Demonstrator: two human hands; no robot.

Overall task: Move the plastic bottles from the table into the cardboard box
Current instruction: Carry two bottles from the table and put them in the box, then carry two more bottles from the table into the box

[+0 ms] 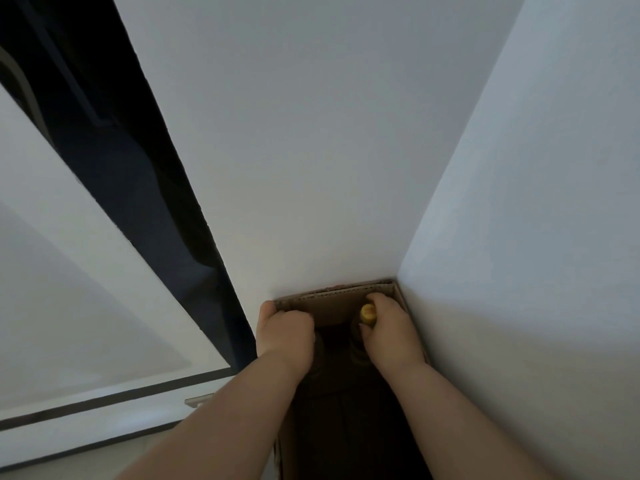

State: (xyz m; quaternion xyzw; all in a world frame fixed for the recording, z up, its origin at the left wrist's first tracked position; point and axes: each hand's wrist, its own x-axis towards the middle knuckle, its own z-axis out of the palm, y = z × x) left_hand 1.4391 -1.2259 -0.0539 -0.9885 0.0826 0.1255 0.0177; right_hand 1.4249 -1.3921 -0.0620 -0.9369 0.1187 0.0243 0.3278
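The cardboard box (332,308) stands open in a wall corner, its inside dark. My right hand (389,329) is down in the box, closed around the top of a dark plastic bottle with a yellow cap (367,313). On the left side of the box, my left hand (285,329) is closed over the top of a second dark bottle (318,344); its cap is hidden under my fingers. Both bottles stand upright inside the box.
White walls (311,150) meet in a corner right behind and to the right of the box. A dark doorway gap (138,188) and a white door or panel (69,271) lie to the left. The table is out of view.
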